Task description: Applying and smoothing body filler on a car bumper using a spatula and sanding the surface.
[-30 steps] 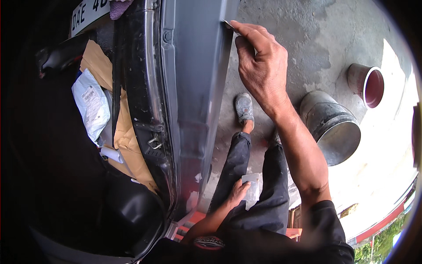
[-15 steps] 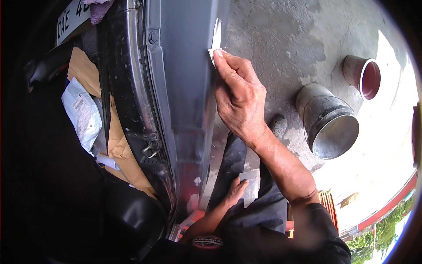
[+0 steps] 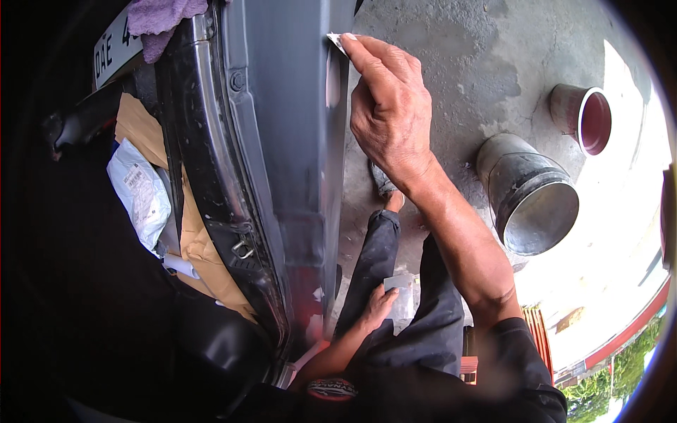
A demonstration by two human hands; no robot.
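Observation:
My right hand (image 3: 391,106) pinches a small, thin, pale flat piece (image 3: 337,41) against the outer edge of a grey body panel (image 3: 275,113) at the rear of a vehicle, high in the view. A narrow pale patch (image 3: 331,92) shows on that edge below the fingertips. My left hand (image 3: 381,304) is down between my legs, gripping a flat translucent grey sheet (image 3: 400,295), apart from the panel. A black weatherstrip and metal latch loop (image 3: 243,245) run along the panel's inner side.
Inside the open vehicle lie brown paper (image 3: 141,123), a white plastic parcel (image 3: 137,197) and a purple cloth (image 3: 166,17) beside a number plate (image 3: 109,53). On the concrete floor (image 3: 458,56) to the right are a metal bucket (image 3: 525,204) and a smaller red-lined pail (image 3: 578,116).
My right hand went down along the panel edge, then came back up, still holding the thin piece; it now sits left of where it started. My left hand has barely moved.

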